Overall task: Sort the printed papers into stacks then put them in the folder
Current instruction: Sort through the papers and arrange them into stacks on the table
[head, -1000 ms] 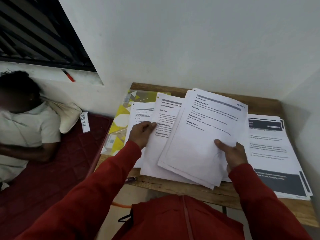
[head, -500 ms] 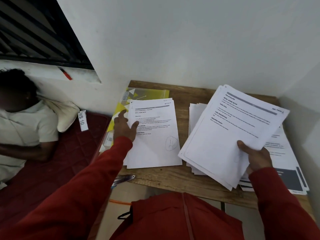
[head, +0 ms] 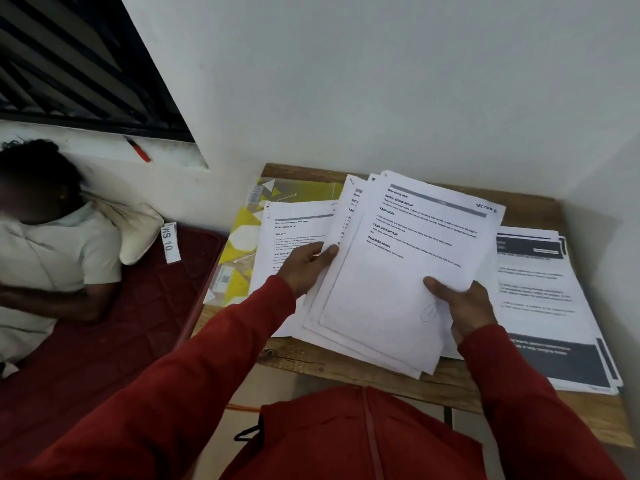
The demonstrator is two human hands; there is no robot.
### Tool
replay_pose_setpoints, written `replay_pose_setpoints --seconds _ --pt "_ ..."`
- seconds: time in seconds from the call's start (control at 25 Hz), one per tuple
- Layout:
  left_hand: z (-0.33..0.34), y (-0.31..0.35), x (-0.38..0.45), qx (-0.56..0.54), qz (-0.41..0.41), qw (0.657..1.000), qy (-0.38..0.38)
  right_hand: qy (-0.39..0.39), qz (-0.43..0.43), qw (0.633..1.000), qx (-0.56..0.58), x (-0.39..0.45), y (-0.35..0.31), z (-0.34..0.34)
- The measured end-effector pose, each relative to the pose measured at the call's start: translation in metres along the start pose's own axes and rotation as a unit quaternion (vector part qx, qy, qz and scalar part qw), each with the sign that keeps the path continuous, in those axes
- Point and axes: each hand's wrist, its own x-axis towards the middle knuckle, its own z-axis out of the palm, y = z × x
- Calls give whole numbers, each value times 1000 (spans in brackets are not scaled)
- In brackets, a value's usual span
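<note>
Sorting step was underway: right hand [head: 462, 308] gripped the fanned sheaf [head: 398, 271] at centre frame, left hand [head: 304, 268] pinched its left edge; next move likely needed one sheet peeled onto the left stack [head: 294, 233] over the folder [head: 249, 230] on the tabletop [head: 381, 372]

Tag [head: 169, 242]: "WS 10"; top sheet [head: 415, 258]: "TASK GOAL".

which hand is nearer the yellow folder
Left. The left hand pinches the fanned sheets' left edge, just right of the yellow folder. The right hand grips the sheets farther right, beside the dark-banded stack.
</note>
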Motion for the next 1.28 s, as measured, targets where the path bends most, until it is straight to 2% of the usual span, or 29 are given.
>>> replay_pose_setpoints --seconds 0.24,0.32,0.48,0.56,0.76,0.84,0.88,0.92,0.96,1.04,1.08,1.16,1.28 --pt "-11 -2 -8 -54 -55 997 18 -4 8 1000 -4 0 1 -2" --pt "-13 -6 -4 -39 -51 997 40 26 10 999 -19 2 3 -6" --pt "-42 -26 17 43 12 980 195 150 10 988 -34 9 1 -32" --pt "-62 -41 24 128 -18 960 247 183 11 982 -41 8 -2 -52" --pt "-79 -66 25 249 -87 931 253 201 9 979 -18 3 -7 -77" --pt "-74 -66 22 294 -62 915 269 177 11 984 0 -1 -8 -73" --pt "-66 -59 20 279 -12 925 258 160 17 987 6 -1 -6 -70" --pt "-53 -46 16 231 39 949 212 140 22 990 7 -1 -4 -64" --pt "-36 -30 10 173 65 973 136 116 24 993 4 -2 -2 -55" --pt "-3 0 -2 124 45 991 -27 57 23 998 -10 -3 3 -35" --pt "8 7 -3 119 35 990 -69 32 21 999 -19 -3 5 -26" --pt "15 7 1 95 36 992 -70 -7 14 1000 -26 -2 6 -10" --pt "1 1 2 26 -6 999 -18 17 -4 999 -34 2 7 -8"
